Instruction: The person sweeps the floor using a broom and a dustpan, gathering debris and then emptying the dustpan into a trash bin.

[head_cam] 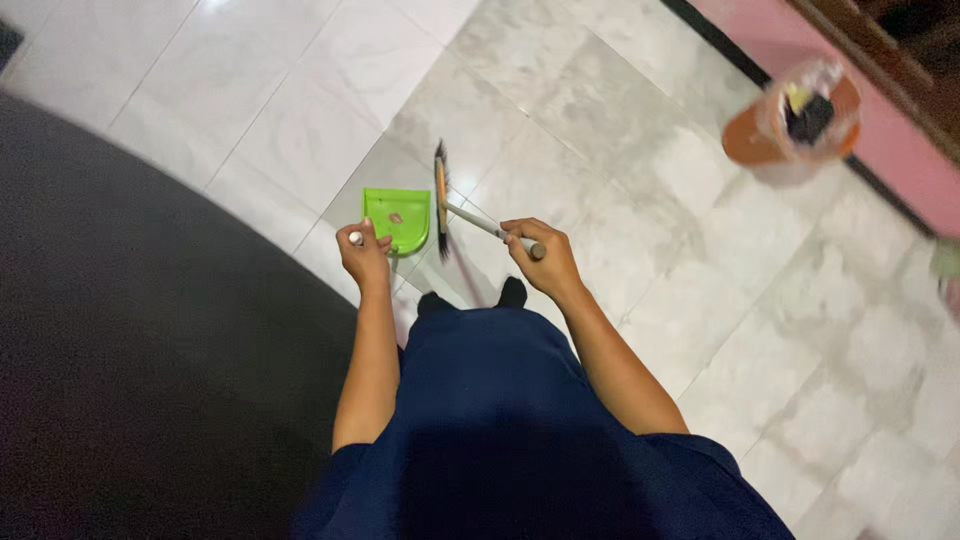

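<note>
L hand (pixel 364 255) grips dustpan (pixel 398 218); R hand (pixel 540 262), broom (pixel 441 200) alongside.

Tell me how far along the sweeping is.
Done: a few bits of debris already lie in the green dustpan. In hand: the left hand grips the dustpan's handle, and the right hand grips the broom, its bristles right beside the pan's edge. Left: the pan has not been emptied; the lined bin stands apart on the floor.
</note>
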